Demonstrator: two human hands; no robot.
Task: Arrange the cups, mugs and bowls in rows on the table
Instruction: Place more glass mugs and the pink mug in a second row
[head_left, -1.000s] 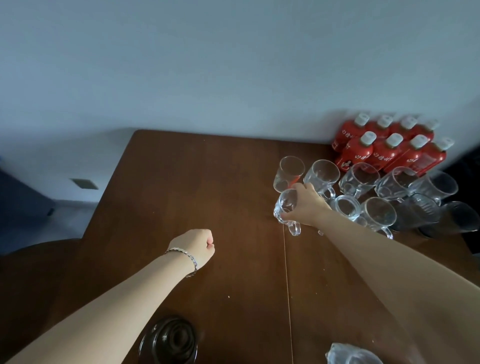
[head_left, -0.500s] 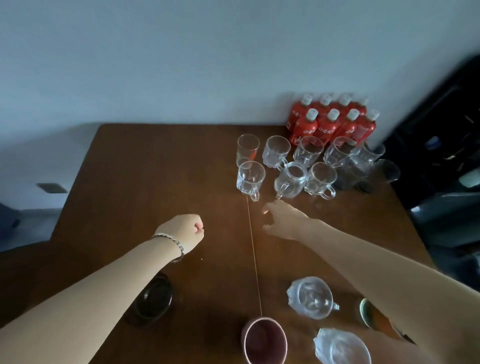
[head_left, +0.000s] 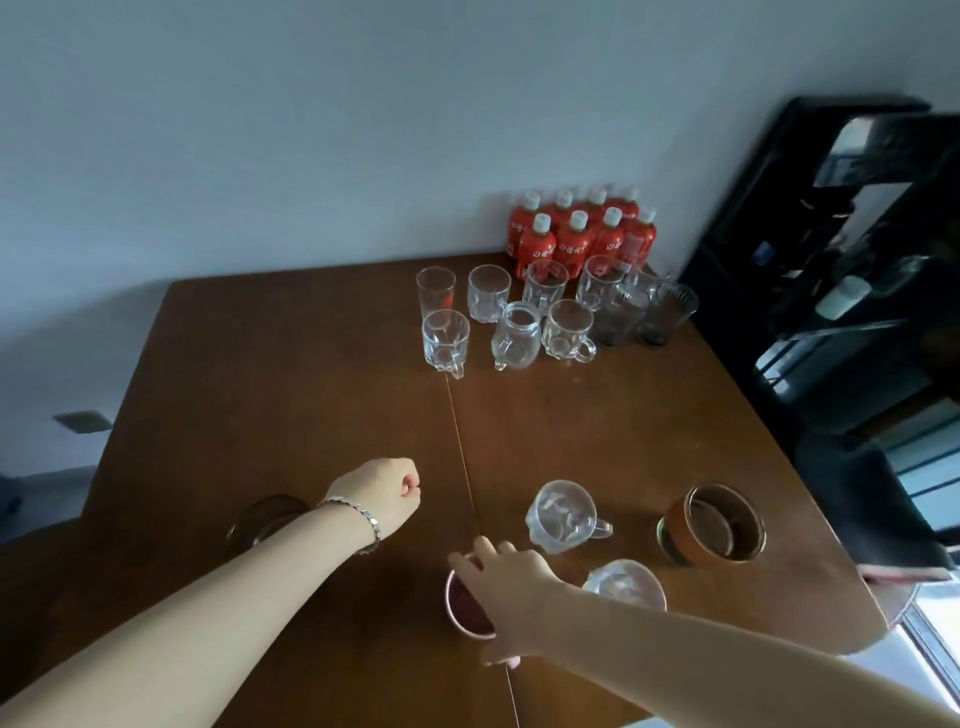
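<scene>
The right grip (head_left: 506, 590) curls over the rim of the pink cup (head_left: 464, 609), grasping it near the front of the bench (head_left: 291, 374), while the left grip (head_left: 387, 496) is clenched in an empty fist. Glass mugs (head_left: 568, 327) stand in two rows at the far end before red bottles (head_left: 574, 241). A clear mug (head_left: 561, 514) and a brown cup (head_left: 711, 522) sit near the pink cup.
</scene>
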